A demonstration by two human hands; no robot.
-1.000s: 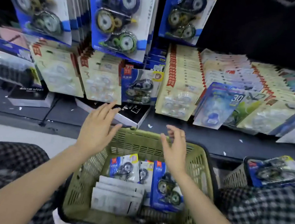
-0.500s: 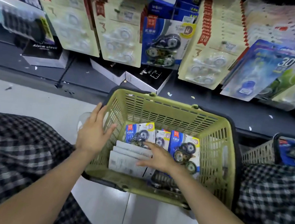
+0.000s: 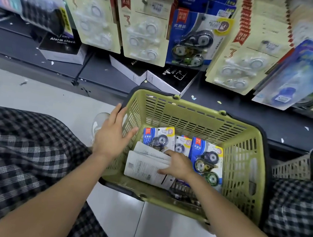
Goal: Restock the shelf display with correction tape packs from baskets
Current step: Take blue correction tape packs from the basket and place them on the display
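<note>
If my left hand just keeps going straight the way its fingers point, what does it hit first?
Most likely the green basket: your left hand lies open at its left wall, fingers aimed at the near-left rim corner. Depth is unclear.

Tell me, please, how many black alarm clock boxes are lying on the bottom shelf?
3: one alarm clock box at the left under the hanging packs, and two side by side behind the green basket, a left one and a right one. Hanging packs may hide others.
</note>
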